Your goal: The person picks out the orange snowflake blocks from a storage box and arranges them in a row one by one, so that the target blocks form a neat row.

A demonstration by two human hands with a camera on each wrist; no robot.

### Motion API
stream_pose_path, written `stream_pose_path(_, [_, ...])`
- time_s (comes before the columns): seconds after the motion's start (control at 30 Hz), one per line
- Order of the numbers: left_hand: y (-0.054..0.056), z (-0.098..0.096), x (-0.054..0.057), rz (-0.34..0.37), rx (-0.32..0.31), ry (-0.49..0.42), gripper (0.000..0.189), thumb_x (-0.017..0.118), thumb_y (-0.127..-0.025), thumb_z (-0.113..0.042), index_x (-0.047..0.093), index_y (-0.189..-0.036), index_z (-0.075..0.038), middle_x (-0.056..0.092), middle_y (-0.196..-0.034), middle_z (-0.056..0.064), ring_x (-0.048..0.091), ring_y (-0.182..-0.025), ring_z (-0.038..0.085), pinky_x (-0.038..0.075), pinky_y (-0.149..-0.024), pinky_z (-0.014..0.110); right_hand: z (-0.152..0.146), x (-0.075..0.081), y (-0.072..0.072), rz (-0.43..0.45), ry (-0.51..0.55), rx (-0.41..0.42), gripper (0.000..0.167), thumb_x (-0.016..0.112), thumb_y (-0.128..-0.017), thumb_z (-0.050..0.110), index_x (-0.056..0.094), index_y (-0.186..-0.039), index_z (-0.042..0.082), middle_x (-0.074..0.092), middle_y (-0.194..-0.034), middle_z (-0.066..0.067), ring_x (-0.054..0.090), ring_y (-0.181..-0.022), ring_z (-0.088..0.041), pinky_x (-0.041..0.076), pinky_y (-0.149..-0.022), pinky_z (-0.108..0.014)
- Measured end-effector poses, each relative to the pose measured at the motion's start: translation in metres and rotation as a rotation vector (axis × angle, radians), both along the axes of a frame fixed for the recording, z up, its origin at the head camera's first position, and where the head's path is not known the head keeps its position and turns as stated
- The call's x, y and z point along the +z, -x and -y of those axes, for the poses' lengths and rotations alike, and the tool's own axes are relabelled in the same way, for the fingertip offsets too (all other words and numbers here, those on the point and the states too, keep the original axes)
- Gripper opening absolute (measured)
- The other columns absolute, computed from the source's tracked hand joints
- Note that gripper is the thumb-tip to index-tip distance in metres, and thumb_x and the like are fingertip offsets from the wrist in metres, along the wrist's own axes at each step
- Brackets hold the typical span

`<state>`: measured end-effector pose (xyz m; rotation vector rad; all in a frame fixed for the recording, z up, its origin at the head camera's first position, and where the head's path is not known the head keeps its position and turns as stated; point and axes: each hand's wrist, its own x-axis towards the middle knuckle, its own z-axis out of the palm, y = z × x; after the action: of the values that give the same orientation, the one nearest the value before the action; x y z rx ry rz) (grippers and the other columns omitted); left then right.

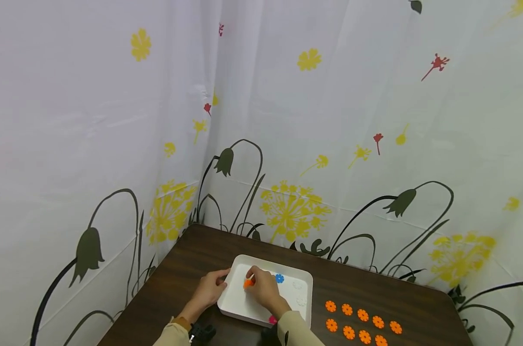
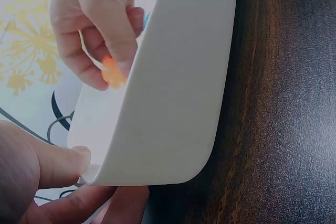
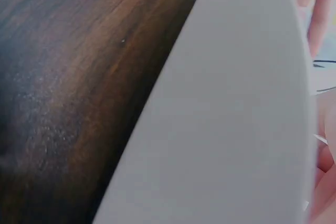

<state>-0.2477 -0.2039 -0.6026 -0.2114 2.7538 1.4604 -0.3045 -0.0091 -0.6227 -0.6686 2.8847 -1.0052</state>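
A shallow white tray (image 1: 240, 298) lies on the dark table. My left hand (image 1: 208, 290) holds its left edge. In the left wrist view the thumb (image 2: 65, 166) presses on the rim and the fingers are on the outside. My right hand (image 1: 265, 290) reaches into the tray and pinches an orange flower-shaped piece (image 1: 247, 284) between thumb and fingers, partly covering it. Also in the tray are a blue flower piece (image 1: 280, 278), two white ones, the upper (image 1: 297, 285) and the lower (image 1: 301, 301), and a pink one (image 1: 272, 319) by the near side.
Several orange flower pieces (image 1: 347, 309) lie in two rows on the brown wooden table (image 1: 322, 269), right of the tray. Behind the table hangs a white curtain (image 1: 261, 96) with printed flowers. In the right wrist view the tray's outer wall (image 3: 231, 103) fills much of the picture.
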Motion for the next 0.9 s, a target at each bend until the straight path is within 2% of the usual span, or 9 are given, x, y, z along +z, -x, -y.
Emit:
stream_pose_path(0.13, [0.003,-0.002,-0.001,0.001,0.0,0.0,0.045,0.069,-0.095,0.004,0.066,-0.141,0.0,0.07,-0.092,0.009,0.06,-0.077,0.018,0.05,-0.063,0.03,-0.01,0.008,-0.002,-0.024,0.071,-0.004,0.015,0.082,-0.088,0.007,0.073,-0.1,0.012,0.07,-0.085,0.001,0.055,-0.072,-0.011,0.049,-0.067,-0.029])
stream_pose_path(0.23, [0.005,-0.003,-0.001,-0.003,-0.001,-0.013,0.046,0.069,-0.095,0.004,0.066,-0.141,0.001,0.073,-0.097,0.012,0.063,-0.078,0.019,0.054,-0.065,0.032,-0.02,0.02,-0.004,-0.043,0.11,-0.021,0.01,0.079,-0.092,0.008,0.072,-0.1,0.011,0.068,-0.085,0.002,0.053,-0.071,-0.009,0.048,-0.066,-0.027])
stream_pose_path(0.47, [0.008,0.0,0.006,-0.023,0.008,-0.01,0.046,0.069,-0.092,0.005,0.067,-0.138,0.003,0.074,-0.096,0.016,0.066,-0.079,0.022,0.057,-0.066,0.036,-0.047,0.048,-0.011,-0.099,0.145,-0.033,0.014,0.074,-0.096,0.008,0.063,-0.103,0.011,0.069,-0.088,0.001,0.05,-0.067,-0.006,0.047,-0.063,-0.025])
stream_pose_path(0.67, [0.008,0.0,0.007,-0.046,0.038,0.016,0.044,0.069,-0.09,0.003,0.071,-0.133,0.001,0.074,-0.092,0.013,0.066,-0.08,0.022,0.054,-0.065,0.034,-0.067,0.059,-0.013,-0.08,0.218,-0.071,0.01,0.071,-0.099,0.009,0.064,-0.105,0.012,0.071,-0.088,0.002,0.05,-0.059,-0.003,0.046,-0.057,-0.023])
stream_pose_path(0.9, [0.008,0.0,0.002,-0.046,0.04,0.028,0.044,0.068,-0.088,0.001,0.072,-0.131,0.002,0.074,-0.091,0.012,0.067,-0.081,0.023,0.055,-0.066,0.036,-0.092,0.068,-0.017,-0.033,0.257,-0.118,0.007,0.068,-0.102,0.011,0.063,-0.107,0.012,0.069,-0.088,0.003,0.053,-0.06,-0.006,0.047,-0.058,-0.024])
